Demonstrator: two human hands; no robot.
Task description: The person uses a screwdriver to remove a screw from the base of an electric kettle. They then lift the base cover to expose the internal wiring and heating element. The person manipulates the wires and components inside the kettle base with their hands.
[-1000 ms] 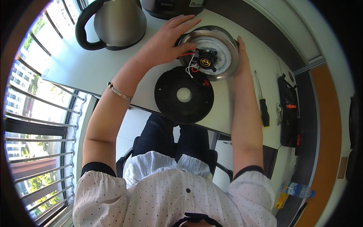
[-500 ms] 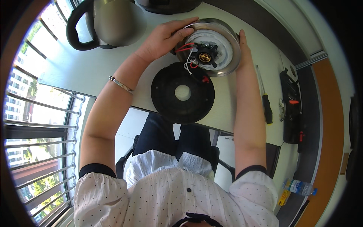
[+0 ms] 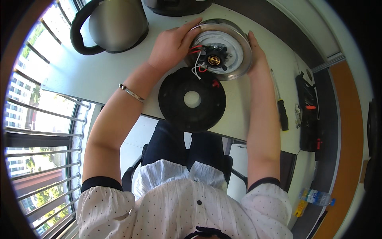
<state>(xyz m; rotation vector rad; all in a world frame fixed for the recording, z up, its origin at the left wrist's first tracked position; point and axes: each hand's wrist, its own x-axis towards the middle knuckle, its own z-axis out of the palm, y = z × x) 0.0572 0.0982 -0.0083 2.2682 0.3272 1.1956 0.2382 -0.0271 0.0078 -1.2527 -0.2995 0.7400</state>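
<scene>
A round steel kettle body (image 3: 240, 71) is held over the table with its bare underside toward me. In the middle of it sits a black connector (image 3: 214, 60) with a brass-coloured centre, and loose red and white wires hang at its left. My left hand (image 3: 173, 44) grips the upper left rim, thumb and fingers on the edge. At the right side, my right hand (image 3: 256, 53) presses against the wall, its lower fingers hidden. Just below lies a black plastic disc (image 3: 173, 103) with a round centre hole, at the table's near edge.
A steel kettle with a black handle (image 3: 115, 28) stands at the far left, beside a dark appliance (image 3: 179, 7). On the right are a screwdriver (image 3: 282, 113), small metal parts (image 3: 297, 115) and a black tool case (image 3: 308, 131). A plastic bottle (image 3: 316, 197) lies lower right.
My left hand has shifted slightly along the rim, and its wrist has moved a little right. The kettle body has moved slightly left; the view has shifted a little.
</scene>
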